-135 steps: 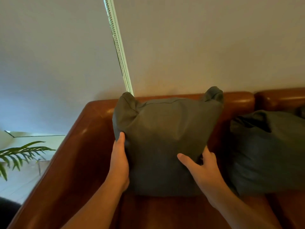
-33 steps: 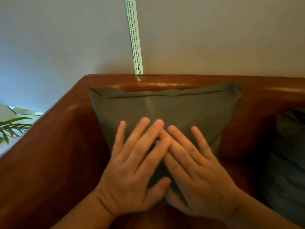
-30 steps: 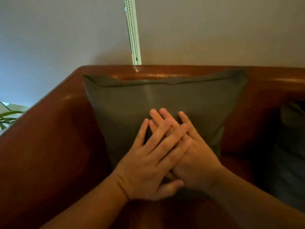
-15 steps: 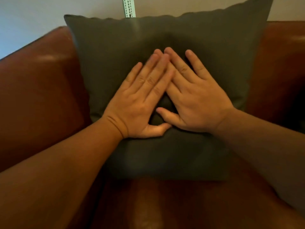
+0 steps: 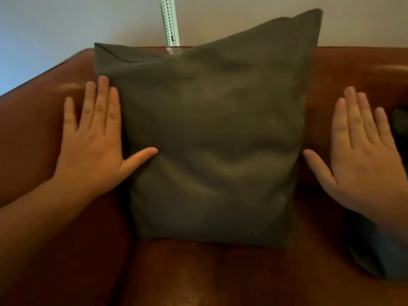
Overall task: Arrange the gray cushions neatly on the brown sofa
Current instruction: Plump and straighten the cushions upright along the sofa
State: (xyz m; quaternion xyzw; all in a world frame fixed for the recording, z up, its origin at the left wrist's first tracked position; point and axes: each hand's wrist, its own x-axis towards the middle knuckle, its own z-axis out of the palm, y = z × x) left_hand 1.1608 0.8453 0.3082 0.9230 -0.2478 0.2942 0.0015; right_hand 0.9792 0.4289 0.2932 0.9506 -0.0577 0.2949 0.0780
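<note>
A gray cushion (image 5: 209,138) stands upright against the back of the brown sofa (image 5: 353,69), in its left corner. My left hand (image 5: 92,138) is flat and open at the cushion's left edge, thumb resting on the fabric. My right hand (image 5: 364,146) is spread open just right of the cushion, apart from it by a small gap. Neither hand holds anything. A second gray cushion (image 5: 371,250) shows partly at the right edge, mostly behind my right forearm.
The sofa's armrest (image 5: 28,120) rises at the left. Bare leather seat (image 5: 209,277) lies in front of the cushion. A white perforated strip (image 5: 170,21) runs up the wall behind the sofa.
My hands have slid apart from the cushion's middle to its left and right sides. The cushion stands a little taller with its right top corner raised.
</note>
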